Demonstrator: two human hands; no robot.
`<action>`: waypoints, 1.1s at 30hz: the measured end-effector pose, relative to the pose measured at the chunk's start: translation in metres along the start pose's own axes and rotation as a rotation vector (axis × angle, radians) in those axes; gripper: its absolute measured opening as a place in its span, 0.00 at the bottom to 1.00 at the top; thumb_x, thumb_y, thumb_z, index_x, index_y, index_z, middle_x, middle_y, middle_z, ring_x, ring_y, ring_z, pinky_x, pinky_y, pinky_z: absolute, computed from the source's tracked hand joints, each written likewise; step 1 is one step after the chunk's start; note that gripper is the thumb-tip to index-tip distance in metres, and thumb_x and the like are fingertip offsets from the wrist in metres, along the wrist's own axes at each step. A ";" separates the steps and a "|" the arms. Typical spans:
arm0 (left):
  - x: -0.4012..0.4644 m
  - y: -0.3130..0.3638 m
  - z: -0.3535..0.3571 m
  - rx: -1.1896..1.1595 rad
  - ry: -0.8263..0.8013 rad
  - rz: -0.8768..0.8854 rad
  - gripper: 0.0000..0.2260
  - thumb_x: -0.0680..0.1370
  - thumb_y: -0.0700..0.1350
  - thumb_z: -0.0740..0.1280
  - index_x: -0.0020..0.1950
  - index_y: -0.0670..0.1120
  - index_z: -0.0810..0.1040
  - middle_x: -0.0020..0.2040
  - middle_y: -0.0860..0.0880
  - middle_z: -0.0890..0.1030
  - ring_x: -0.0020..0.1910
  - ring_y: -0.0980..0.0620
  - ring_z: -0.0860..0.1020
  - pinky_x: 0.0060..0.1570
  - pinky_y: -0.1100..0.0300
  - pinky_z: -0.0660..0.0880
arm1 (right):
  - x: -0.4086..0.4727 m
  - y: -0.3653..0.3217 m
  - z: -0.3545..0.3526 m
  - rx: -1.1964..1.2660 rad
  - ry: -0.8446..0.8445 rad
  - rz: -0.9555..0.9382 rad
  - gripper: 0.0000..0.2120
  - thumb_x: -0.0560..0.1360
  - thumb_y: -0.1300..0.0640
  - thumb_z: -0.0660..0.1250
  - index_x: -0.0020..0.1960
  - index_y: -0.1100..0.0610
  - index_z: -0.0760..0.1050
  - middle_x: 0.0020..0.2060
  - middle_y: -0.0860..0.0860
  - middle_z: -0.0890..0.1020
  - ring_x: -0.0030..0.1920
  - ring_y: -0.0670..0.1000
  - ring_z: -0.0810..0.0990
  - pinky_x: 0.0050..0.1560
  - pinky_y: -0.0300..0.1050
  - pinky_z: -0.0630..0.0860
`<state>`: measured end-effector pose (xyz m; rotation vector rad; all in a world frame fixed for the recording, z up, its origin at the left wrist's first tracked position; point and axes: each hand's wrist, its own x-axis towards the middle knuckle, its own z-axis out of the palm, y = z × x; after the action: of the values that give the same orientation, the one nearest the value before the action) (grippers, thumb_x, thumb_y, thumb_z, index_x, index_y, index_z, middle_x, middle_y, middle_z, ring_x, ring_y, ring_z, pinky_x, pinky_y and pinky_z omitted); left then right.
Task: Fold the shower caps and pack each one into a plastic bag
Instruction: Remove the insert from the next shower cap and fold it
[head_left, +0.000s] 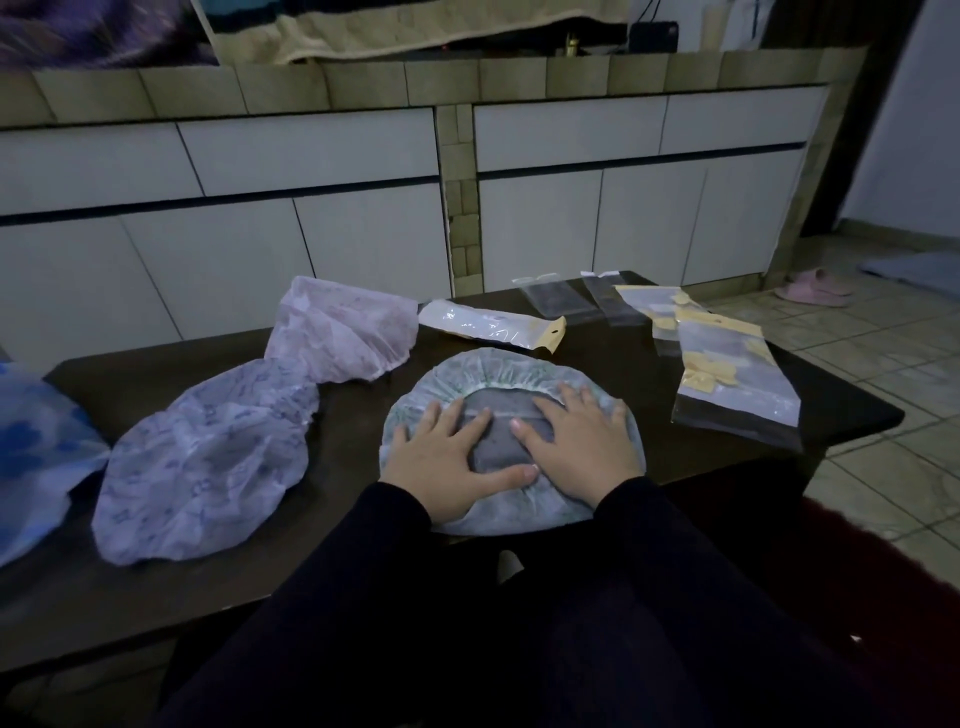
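Both the left hand (441, 452) and the right hand (576, 441) press flat, fingers spread and gripping nothing, on the pale green round elastic-rimmed shower cap (498, 371) at the dark wooden table's (208, 582) near edge.

Two bare hands here, no gloves, rings or watch on show. The left hand (447, 457) and the right hand (582, 447) both come out of long dark sleeves (670, 540), black or near it, plain soft cloth, cuffs ending snug at the wrists. Short, unpainted nails.
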<state>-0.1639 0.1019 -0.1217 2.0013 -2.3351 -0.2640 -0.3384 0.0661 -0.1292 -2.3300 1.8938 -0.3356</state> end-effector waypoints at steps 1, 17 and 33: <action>0.001 0.000 0.000 -0.005 -0.004 0.001 0.46 0.64 0.79 0.50 0.78 0.60 0.47 0.79 0.53 0.43 0.78 0.50 0.42 0.73 0.41 0.44 | 0.000 0.000 0.000 0.009 -0.002 -0.002 0.31 0.79 0.34 0.48 0.77 0.48 0.57 0.78 0.52 0.54 0.78 0.55 0.48 0.73 0.64 0.44; 0.004 -0.024 -0.012 -0.282 0.405 0.258 0.16 0.77 0.59 0.64 0.30 0.57 0.74 0.31 0.53 0.77 0.34 0.57 0.74 0.37 0.57 0.69 | -0.024 0.016 -0.044 0.257 -0.318 -0.271 0.34 0.62 0.31 0.73 0.66 0.36 0.71 0.73 0.37 0.63 0.76 0.51 0.49 0.74 0.60 0.49; -0.010 -0.035 -0.024 -0.533 0.465 0.028 0.09 0.73 0.54 0.72 0.50 0.53 0.81 0.44 0.52 0.83 0.44 0.55 0.80 0.46 0.55 0.77 | -0.012 0.026 -0.038 0.632 -0.096 -0.288 0.35 0.64 0.26 0.64 0.66 0.42 0.72 0.67 0.44 0.74 0.65 0.43 0.70 0.63 0.45 0.68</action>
<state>-0.1246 0.1046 -0.1027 1.5656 -1.7707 -0.3326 -0.3750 0.0737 -0.0994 -2.1093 1.1678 -0.7139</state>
